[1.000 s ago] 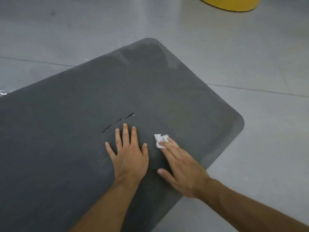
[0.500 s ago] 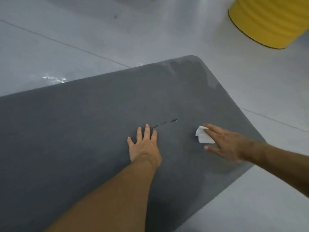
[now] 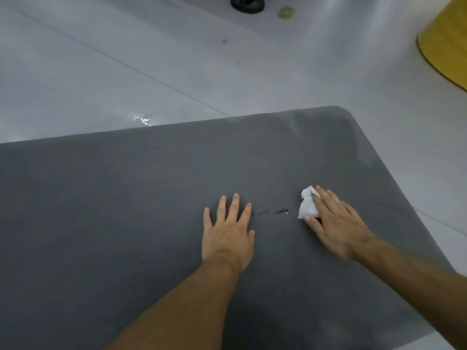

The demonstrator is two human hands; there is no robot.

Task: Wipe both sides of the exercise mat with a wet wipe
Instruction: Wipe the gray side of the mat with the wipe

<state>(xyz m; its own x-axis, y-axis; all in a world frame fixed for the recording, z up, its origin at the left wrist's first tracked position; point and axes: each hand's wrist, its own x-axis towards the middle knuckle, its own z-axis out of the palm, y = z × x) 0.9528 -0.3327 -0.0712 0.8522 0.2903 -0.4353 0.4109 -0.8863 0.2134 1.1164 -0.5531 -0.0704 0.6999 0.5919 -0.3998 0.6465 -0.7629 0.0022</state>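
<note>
Exercise mat [image 3: 126, 210]: in the head view it lies flat on the grey floor [image 3: 101, 72], dark grey, filling the lower part of the picture, with its rounded far corner to the upper right.

The left hand [image 3: 227, 233] lies palm down on the mat near the middle. Its arm reaches in from the lower edge and its fingers [image 3: 235, 205] are straight and spread a little, holding nothing. The right hand [image 3: 338, 223] comes in from the lower right, also palm down. Its straight fingers [image 3: 328, 200] lie close together on a crumpled white wet wipe [image 3: 307, 207] and press it onto the mat, with the thumb alongside the wipe's near edge. The wipe shows only at the fingertips' left side; the rest is hidden under the hand.

Between the two hands a short row of dark slits [image 3: 281, 211] breaks the mat's surface, just left of the wipe. Near the far corner the mat has a blotchy patch [image 3: 328, 130] of a different shade.

Beyond the mat's far edge a small shiny wet spot [image 3: 142, 120] glints on the floor. A yellow drum [image 3: 447, 46] stands at the upper right, well apart from the mat. A black round object [image 3: 247, 2] and a small yellowish disc [image 3: 285, 12] lie at the top edge.
</note>
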